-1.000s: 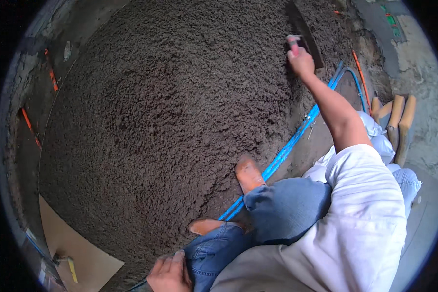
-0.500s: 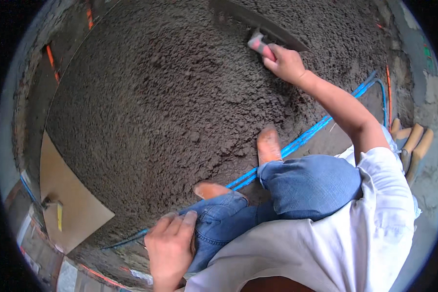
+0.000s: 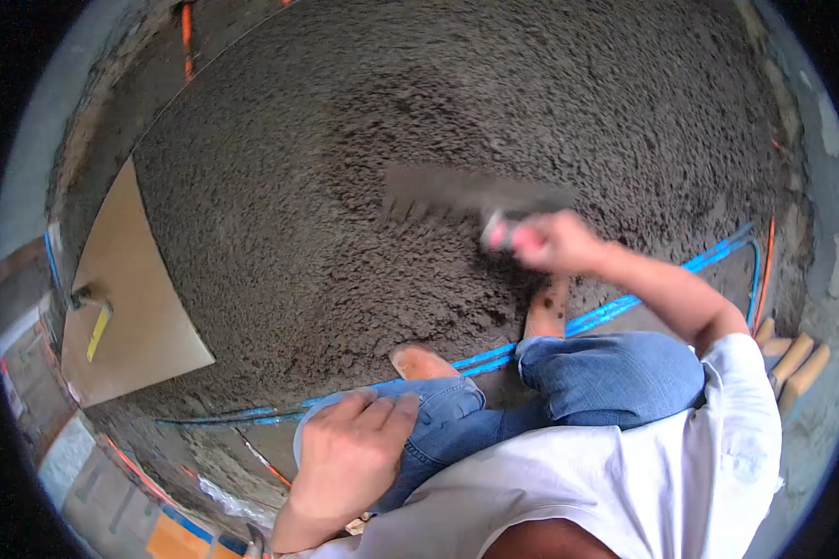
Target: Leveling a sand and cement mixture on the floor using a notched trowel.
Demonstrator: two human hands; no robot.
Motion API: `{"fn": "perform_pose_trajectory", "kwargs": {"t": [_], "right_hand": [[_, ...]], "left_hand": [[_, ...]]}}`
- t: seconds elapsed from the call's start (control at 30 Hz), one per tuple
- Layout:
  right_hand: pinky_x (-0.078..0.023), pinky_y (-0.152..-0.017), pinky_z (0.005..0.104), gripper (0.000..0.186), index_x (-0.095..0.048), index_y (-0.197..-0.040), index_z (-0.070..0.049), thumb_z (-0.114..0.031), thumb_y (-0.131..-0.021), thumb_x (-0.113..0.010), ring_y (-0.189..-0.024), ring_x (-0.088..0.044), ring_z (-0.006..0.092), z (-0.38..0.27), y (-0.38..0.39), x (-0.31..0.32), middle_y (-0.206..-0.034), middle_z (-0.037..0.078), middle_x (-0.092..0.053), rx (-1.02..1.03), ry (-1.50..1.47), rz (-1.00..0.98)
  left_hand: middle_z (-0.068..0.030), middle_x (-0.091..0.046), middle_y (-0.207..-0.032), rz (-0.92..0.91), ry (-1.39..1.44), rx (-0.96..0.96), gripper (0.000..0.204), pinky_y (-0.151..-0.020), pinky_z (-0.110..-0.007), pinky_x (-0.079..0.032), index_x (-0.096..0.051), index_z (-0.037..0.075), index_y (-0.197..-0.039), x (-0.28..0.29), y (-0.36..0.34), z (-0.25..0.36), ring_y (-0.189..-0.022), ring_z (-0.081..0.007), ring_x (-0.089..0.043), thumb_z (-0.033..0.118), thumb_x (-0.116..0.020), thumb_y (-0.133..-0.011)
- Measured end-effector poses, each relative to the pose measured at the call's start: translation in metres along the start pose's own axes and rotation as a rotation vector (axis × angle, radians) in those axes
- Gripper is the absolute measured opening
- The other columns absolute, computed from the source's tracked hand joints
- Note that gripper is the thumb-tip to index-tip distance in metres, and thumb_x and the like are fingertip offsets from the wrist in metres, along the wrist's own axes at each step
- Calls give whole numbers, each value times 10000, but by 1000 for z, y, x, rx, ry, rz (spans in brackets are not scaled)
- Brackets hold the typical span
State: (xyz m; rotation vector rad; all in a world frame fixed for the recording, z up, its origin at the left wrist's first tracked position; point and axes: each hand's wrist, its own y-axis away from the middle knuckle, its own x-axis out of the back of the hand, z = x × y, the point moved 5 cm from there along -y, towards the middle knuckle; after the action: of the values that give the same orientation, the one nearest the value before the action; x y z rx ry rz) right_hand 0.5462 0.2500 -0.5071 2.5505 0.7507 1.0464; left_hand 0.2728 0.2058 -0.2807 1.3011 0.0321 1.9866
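My right hand [image 3: 569, 244] is closed around the pink-and-white handle of a notched trowel [image 3: 471, 189]. The trowel's long metal blade, blurred by motion, lies across rough, wet grey-brown mortar [image 3: 252, 242], its toothed edge toward me. My left hand [image 3: 354, 456] rests on my bent left knee, in blue jeans [image 3: 438, 410], fingers stretched over the cloth and holding nothing. Both bare feet are at the near border of the mortar; the right foot [image 3: 547, 307] is partly hidden beneath the right hand and has dark spots on it.
Blue tubing [image 3: 606, 315] runs along the mortar's near side, under my legs. At left lies a beige tile [image 3: 135, 298] with a yellow-handled tool [image 3: 98, 331] on it. Several tan handle-like pieces [image 3: 800, 363] are at right, near an orange tube [image 3: 764, 270]. Rough wall edges surround the mortar.
My right hand has drawn the trowel nearer to me from the far side of the mortar. The blade now lies more level across the view. My left hand stays on the knee.
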Motion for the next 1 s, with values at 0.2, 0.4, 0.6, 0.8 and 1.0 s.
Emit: {"fn": "perform_pose_trajectory", "kwargs": {"t": [0.2, 0.4, 0.6, 0.8, 1.0], "right_hand": [[-492, -691, 455, 351, -622, -994, -53, -358, -826, -572, -785, -643, 360, 33, -120, 160, -838, 203, -653, -85, 340, 691], [-506, -603, 484, 294, -587, -917, -34, -319, -886, -520, -672, -627, 391, -53, -183, 44, -736, 220, -632, 175, 383, 497], [-517, -534, 406, 201, -572, -778, -90, -261, -860, -505, -576, -625, 296, -142, -73, -155, -658, 101, -611, 909, 188, -125], [-529, -597, 414, 124, -587, -840, -109, -214, -798, -535, -701, -643, 287, -182, -122, -108, -772, 90, -640, 839, 458, -295], [-506, -590, 474, 224, -594, -882, -85, -288, -888, -500, -674, -624, 371, -195, -258, -69, -745, 171, -641, 470, 424, 373]], "left_hand": [[-17, -575, -720, 92, -65, -81, 278, -543, -298, -484, -630, 51, -922, 8, 13, 3, -724, -186, -585, 148, -580, -666], [-40, -628, -818, -16, -48, -6, 326, -579, -310, -503, -636, 28, -950, 10, 17, 2, -743, -206, -612, 145, -579, -651], [-18, -605, -797, 147, -36, -55, 335, -550, -278, -478, -640, 39, -951, 12, 23, 0, -681, -153, -569, 184, -584, -654], [-25, -625, -808, 248, 52, -17, 294, -562, -261, -475, -655, 59, -938, 17, 52, -7, -692, -137, -583, 188, -586, -683], [5, -593, -776, 388, 123, -11, 286, -581, -249, -452, -655, 68, -921, 13, 62, -13, -690, -120, -562, 205, -590, -677]]}}
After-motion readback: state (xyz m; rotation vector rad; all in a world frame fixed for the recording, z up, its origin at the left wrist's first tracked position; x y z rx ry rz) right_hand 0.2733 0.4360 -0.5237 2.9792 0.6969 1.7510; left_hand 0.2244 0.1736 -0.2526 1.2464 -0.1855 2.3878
